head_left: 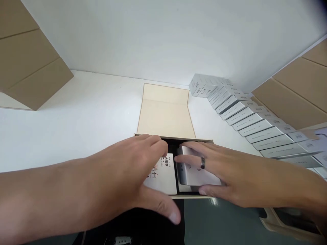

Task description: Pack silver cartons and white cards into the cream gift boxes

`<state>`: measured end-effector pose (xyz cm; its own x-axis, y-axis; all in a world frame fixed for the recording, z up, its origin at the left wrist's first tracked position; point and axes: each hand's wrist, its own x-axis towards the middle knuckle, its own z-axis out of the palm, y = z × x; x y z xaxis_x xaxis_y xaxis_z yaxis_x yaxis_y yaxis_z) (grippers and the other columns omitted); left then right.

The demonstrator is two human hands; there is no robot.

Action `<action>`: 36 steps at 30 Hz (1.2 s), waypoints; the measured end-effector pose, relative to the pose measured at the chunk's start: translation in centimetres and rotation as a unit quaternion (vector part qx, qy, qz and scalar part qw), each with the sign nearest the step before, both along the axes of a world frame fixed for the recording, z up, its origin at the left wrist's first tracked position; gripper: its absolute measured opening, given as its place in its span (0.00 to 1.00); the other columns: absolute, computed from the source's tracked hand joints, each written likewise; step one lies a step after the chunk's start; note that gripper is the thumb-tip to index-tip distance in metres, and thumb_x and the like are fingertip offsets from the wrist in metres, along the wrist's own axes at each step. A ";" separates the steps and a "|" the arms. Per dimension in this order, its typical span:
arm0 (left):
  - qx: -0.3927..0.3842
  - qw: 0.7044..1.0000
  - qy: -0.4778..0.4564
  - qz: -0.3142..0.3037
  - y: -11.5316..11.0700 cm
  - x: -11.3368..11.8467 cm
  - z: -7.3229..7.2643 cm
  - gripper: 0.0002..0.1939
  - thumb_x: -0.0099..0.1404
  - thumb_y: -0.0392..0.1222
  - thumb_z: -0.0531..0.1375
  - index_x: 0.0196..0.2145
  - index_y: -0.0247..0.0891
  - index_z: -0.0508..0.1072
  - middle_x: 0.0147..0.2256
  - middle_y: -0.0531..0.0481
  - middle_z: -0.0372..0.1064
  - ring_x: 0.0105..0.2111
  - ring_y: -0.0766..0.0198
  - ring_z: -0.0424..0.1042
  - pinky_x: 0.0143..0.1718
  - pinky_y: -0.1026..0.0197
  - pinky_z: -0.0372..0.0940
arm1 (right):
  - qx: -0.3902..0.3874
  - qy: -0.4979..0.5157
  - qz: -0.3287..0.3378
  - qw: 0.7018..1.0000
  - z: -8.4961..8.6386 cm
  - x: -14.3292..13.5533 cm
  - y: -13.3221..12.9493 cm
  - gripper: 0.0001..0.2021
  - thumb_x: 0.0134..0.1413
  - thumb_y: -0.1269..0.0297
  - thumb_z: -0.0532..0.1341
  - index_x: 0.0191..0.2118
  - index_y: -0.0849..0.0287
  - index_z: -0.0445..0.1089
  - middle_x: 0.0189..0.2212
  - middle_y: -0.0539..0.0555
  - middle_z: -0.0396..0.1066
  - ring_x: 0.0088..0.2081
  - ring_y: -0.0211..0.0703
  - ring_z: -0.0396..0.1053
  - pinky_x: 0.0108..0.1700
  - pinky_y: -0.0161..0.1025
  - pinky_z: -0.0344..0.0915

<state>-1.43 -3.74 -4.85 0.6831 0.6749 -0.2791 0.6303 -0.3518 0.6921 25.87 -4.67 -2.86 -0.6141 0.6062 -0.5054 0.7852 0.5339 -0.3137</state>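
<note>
A gift box (178, 196) with a dark inside lies at the table's front edge, its cream lid (166, 117) folded back away from me. In its left half sits a white tea carton (163, 182) printed "WHITE TEA". My left hand (138, 163) rests over that carton, fingers bent together at the far side and thumb stretched out past the front rim. Over the right half, my right hand (212, 166), with a dark ring, grips a small silver-white carton (192, 170) between fingers and thumb. That carton is slightly tilted; a pale surface shows beneath it.
A long row of silver-white cartons (255, 122) runs along the right side of the white table (102, 112). Brown box lids (33, 61) stand at the left, another brown lid (293, 92) at the right. A beige stool (288, 228) is below right.
</note>
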 end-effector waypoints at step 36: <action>0.205 0.904 -0.061 0.371 17.8 0.6 -4.3 0.06 0.64 0.39 0.60 0.34 0.38 0.77 0.35 0.48 0.76 0.40 0.56 0.75 0.43 0.57 0.67 | 0.063 -0.058 0.010 0.996 -1.7 -2.8 -2.1 0.23 0.43 0.70 0.68 0.49 0.50 0.72 0.40 0.54 0.64 0.39 0.50 0.67 0.34 0.44 0.67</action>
<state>-0.82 14.11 -9.17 0.0094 0.9895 0.1443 0.7255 -0.1061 0.6800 23.11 -6.80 -4.60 -0.5681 0.6576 -0.4947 0.8014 0.5787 -0.1512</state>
